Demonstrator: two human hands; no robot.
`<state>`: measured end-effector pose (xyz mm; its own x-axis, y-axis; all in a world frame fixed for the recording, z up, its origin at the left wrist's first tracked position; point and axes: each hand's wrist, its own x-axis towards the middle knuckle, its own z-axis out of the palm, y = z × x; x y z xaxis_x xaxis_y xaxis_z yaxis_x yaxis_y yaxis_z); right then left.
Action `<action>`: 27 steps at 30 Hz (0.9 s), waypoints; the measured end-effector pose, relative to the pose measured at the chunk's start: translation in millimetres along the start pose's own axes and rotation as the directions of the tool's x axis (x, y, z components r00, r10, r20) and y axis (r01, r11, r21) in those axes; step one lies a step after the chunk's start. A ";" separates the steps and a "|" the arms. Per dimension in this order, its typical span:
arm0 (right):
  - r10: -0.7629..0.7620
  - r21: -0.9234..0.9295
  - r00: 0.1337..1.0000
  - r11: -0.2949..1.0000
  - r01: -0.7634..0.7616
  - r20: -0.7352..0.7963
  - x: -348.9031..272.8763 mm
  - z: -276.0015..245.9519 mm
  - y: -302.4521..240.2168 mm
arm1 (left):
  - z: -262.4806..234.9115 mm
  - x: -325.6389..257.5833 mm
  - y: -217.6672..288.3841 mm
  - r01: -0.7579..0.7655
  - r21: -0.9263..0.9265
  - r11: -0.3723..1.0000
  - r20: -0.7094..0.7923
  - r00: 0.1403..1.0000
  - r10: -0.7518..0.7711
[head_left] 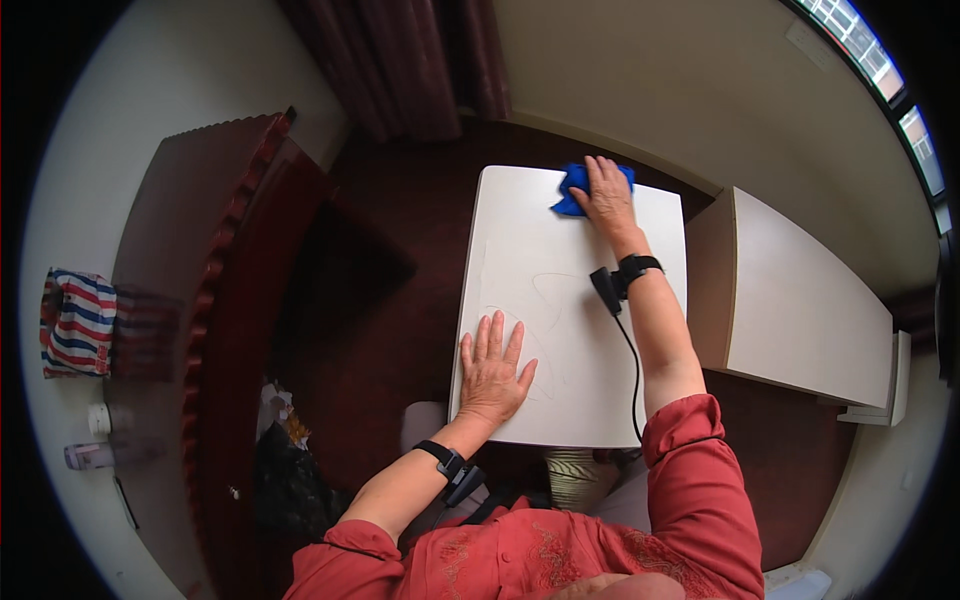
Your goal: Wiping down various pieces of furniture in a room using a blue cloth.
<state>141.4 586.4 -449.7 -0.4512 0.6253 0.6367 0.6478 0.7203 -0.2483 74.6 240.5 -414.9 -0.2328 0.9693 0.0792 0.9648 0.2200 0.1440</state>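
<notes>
One white desk [590,365] fills the centre of the frame, with a pale cabinet [810,310] to the right. Lower on the desk, left of centre, the left hand [490,380] lies flat, fingers spread; at upper centre, the right hand [608,203] rests with straight fingers and thumb apart on a blue cloth [573,188], which lies by the desk's upper edge.
</notes>
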 end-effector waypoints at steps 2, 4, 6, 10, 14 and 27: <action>-0.063 0.097 0.998 0.993 0.065 -0.025 9.4 9.9 -33.7 | -0.8 -1.9 -1.8 -0.003 -0.008 1.000 -0.017 1.000 0.003; -0.116 0.153 0.993 0.981 0.119 -0.028 15.5 15.9 -61.1 | -0.9 -1.9 0.2 -0.006 -0.019 1.000 -0.025 1.000 0.005; -0.136 0.208 0.989 0.970 0.122 0.054 20.4 14.3 -97.8 | -1.5 -4.1 -0.8 -0.004 -0.025 1.000 -0.037 0.999 0.003; -0.268 0.344 0.951 0.917 0.202 0.157 16.3 -0.3 -153.1 | -6.9 -7.0 -1.4 0.009 0.001 1.000 -0.038 0.999 -0.009; -0.359 0.396 0.904 0.884 0.249 0.233 -3.2 -24.2 -154.2 | -6.6 -5.4 11.4 0.003 0.005 1.000 -0.046 0.999 -0.002; 0.570 -0.301 0.821 0.777 -0.553 -0.036 -51.2 -75.8 40.2 | -4.3 -5.6 33.9 0.030 0.062 0.998 -0.064 0.998 -0.026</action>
<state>237.1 560.6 -436.9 0.0217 0.9130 0.4074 0.9375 0.1230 -0.3256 108.1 242.1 -406.2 -0.2655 0.9541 0.1384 0.9630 0.2557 0.0849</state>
